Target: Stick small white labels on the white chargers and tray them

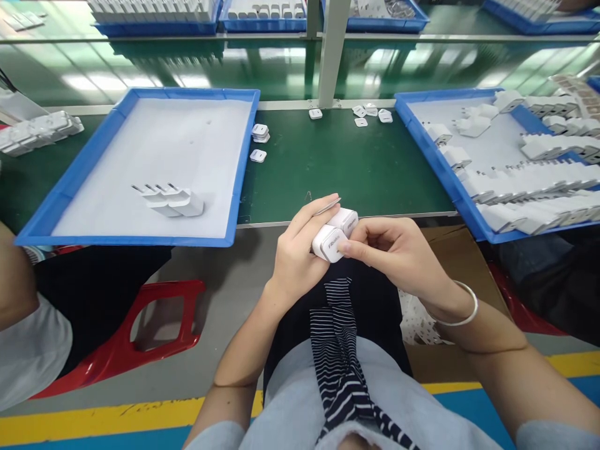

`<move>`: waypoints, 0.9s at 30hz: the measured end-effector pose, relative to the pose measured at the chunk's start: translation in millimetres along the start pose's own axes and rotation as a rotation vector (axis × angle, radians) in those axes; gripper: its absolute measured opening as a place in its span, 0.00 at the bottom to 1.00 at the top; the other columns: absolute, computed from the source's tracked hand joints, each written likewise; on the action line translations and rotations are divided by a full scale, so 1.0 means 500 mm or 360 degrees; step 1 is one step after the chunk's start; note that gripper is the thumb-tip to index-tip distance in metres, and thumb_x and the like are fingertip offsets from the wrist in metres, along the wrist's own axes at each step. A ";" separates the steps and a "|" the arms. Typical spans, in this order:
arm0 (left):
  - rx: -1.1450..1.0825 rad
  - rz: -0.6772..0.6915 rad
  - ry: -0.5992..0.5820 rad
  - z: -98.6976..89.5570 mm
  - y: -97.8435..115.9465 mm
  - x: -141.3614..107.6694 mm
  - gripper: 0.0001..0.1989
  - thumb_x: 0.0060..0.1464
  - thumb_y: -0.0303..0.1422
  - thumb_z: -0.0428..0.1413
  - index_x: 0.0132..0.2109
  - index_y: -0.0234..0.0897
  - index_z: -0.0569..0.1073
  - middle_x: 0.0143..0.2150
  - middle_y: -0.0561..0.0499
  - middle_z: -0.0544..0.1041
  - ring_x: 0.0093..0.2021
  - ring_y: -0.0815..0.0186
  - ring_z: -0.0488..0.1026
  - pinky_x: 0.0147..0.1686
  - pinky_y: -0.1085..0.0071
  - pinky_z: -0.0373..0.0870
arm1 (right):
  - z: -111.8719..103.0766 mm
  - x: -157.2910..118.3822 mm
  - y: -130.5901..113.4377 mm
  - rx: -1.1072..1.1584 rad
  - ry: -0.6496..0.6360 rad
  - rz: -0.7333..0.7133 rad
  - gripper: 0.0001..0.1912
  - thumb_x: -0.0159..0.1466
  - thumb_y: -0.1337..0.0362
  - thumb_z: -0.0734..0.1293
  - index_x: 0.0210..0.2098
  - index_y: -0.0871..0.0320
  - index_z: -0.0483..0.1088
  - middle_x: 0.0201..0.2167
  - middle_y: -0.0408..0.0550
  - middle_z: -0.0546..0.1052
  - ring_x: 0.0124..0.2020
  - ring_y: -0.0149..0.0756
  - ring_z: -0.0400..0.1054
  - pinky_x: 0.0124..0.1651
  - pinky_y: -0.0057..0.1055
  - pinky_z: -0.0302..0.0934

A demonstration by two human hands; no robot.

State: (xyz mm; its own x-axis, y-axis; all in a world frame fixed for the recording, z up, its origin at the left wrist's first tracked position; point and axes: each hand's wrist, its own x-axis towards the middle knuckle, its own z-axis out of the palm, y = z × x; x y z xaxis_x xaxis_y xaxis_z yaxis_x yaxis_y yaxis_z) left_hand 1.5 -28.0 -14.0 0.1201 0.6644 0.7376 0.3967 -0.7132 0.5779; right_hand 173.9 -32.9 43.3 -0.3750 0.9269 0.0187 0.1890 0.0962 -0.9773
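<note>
Just past the striped tie, over the dark lap, holding two plugs side by side in the left hand, with fingers wrapped around from the left and printed ends turned to the right. At the far fingers of that hand, also showing a thin piece, too small to identify. From the right, touching the nearer plug's printed end with the thumb of the right hand, other fingers folded in; impossible to tell whether pinching or only pressing.

Beyond, on the green bench, to the left: a blue tray with a few joined plugs; just right of it, small caps. To the right: another tray with rows of plugs. Farther off, more caps between the trays.
</note>
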 end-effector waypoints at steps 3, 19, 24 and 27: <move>0.0012 -0.0014 -0.0007 0.000 -0.001 -0.002 0.19 0.60 0.28 0.60 0.58 0.38 0.73 0.59 0.41 0.77 0.58 0.58 0.76 0.56 0.59 0.79 | -0.001 0.003 0.002 -0.0048 -0.0010 0.0007 0.21 0.62 0.58 0.74 0.20 0.59 0.64 0.19 0.38 0.61 0.22 0.25 0.50 0.25 0.29 0.45; -0.0442 -0.0496 0.0038 0.025 0.003 -0.007 0.17 0.54 0.34 0.67 0.51 0.41 0.79 0.56 0.45 0.80 0.56 0.57 0.78 0.56 0.57 0.78 | 0.011 -0.004 0.003 -0.0177 0.0188 -0.0169 0.24 0.61 0.59 0.74 0.16 0.59 0.63 0.14 0.39 0.61 0.19 0.24 0.50 0.22 0.28 0.45; -0.0655 -0.0640 0.0003 0.018 0.010 0.002 0.18 0.51 0.35 0.69 0.50 0.42 0.80 0.55 0.45 0.80 0.56 0.56 0.78 0.56 0.56 0.77 | 0.005 -0.008 -0.004 0.0028 0.0163 -0.0203 0.24 0.63 0.56 0.72 0.15 0.58 0.66 0.14 0.40 0.65 0.18 0.25 0.54 0.22 0.29 0.49; -0.0651 -0.0636 0.0009 0.023 0.015 -0.001 0.18 0.51 0.34 0.69 0.49 0.42 0.80 0.55 0.46 0.81 0.55 0.57 0.78 0.56 0.57 0.77 | 0.004 -0.008 -0.003 0.0140 0.0123 -0.0184 0.24 0.62 0.56 0.74 0.15 0.58 0.66 0.13 0.40 0.65 0.17 0.25 0.53 0.21 0.28 0.48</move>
State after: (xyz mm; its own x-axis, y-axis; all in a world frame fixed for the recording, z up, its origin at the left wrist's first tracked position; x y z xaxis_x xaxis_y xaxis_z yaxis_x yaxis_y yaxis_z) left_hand 15.1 -31.3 -14.0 0.0278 0.8999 0.4353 0.0258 -0.4359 0.8996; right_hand 173.3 -37.2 44.3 -0.3180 0.9369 0.1451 0.0669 0.1749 -0.9823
